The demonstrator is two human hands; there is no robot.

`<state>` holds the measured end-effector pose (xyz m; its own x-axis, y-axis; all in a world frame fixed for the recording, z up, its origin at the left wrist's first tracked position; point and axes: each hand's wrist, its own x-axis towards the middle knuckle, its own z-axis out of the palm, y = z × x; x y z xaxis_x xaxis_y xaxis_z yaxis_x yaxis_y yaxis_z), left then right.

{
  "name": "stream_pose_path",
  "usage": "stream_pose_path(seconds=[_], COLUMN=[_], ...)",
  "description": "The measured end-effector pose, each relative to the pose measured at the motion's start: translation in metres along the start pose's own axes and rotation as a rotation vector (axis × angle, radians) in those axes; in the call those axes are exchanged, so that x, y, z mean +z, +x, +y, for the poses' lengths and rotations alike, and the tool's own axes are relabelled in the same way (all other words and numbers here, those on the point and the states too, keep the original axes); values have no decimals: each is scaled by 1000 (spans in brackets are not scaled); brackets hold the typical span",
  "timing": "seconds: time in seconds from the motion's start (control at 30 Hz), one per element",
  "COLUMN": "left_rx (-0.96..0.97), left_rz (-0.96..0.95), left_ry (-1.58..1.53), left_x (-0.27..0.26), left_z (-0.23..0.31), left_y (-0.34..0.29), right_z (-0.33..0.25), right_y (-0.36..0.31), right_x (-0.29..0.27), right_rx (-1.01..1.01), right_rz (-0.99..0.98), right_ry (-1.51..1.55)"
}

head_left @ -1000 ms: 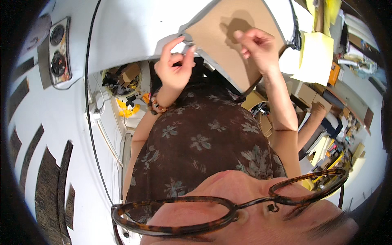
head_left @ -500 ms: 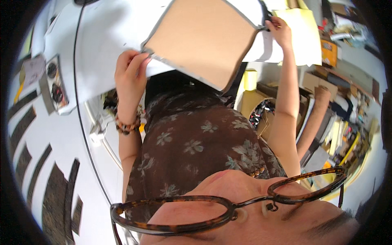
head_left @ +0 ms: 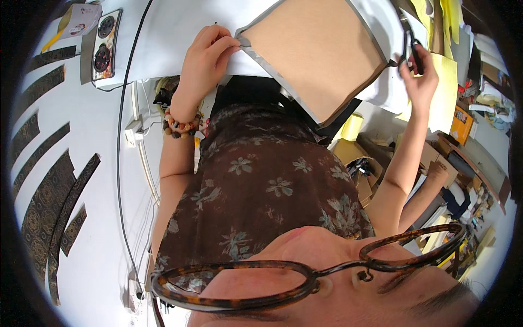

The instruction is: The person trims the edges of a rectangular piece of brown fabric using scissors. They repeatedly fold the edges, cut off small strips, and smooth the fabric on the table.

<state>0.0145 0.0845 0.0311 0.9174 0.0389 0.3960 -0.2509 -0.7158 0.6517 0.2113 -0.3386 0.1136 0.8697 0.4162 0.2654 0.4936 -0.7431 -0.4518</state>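
A tan board (head_left: 316,49) with a grey fabric edging lies tilted over the near edge of the white table (head_left: 169,38). At its left corner, my left hand (head_left: 207,57) is closed, thumb and fingers pinching the grey edging (head_left: 243,40). My right hand (head_left: 420,79) is curled around the black handles of a pair of scissors (head_left: 408,46), just beyond the board's right corner. The scissor blades point away from me. A small dark tip of material sticks out at that right corner, near my fingers.
Yellow sheets (head_left: 444,92) hang at the right table edge. Below them stand an open cardboard box (head_left: 362,174) and crowded shelves. To the left are a panel with two black dials (head_left: 103,41), a black cable (head_left: 120,163) and dark patterned strips (head_left: 49,201).
The view has shifted, so the board and both hands appear farther right. The scissors in my right hand now show more plainly. My left hand keeps its pinch on the left corner.
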Motion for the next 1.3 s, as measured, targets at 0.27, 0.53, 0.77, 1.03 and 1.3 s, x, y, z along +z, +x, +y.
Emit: stream_pose_path(seconds=[0.27, 0.53, 0.77, 1.03, 1.3], left_rx=[88, 220, 265, 196, 109], left_rz=[-35, -106, -305, -472, -522], left_ry=[15, -31, -153, -292, -334], left_x=[-2, -7, -26, -29, -28], left_z=[-6, -15, -16, -23, -28], left_y=[11, 26, 56, 68, 72], right_z=[-75, -78, -79, -77, -82], right_y=[-47, -47, -42, -53, -56], right_x=[47, 67, 75, 82, 84], right_rx=[-385, -456, -508, -397, -499], right_rz=[-345, -364, -364, -383, -333], right_ry=[94, 82, 83, 150, 18])
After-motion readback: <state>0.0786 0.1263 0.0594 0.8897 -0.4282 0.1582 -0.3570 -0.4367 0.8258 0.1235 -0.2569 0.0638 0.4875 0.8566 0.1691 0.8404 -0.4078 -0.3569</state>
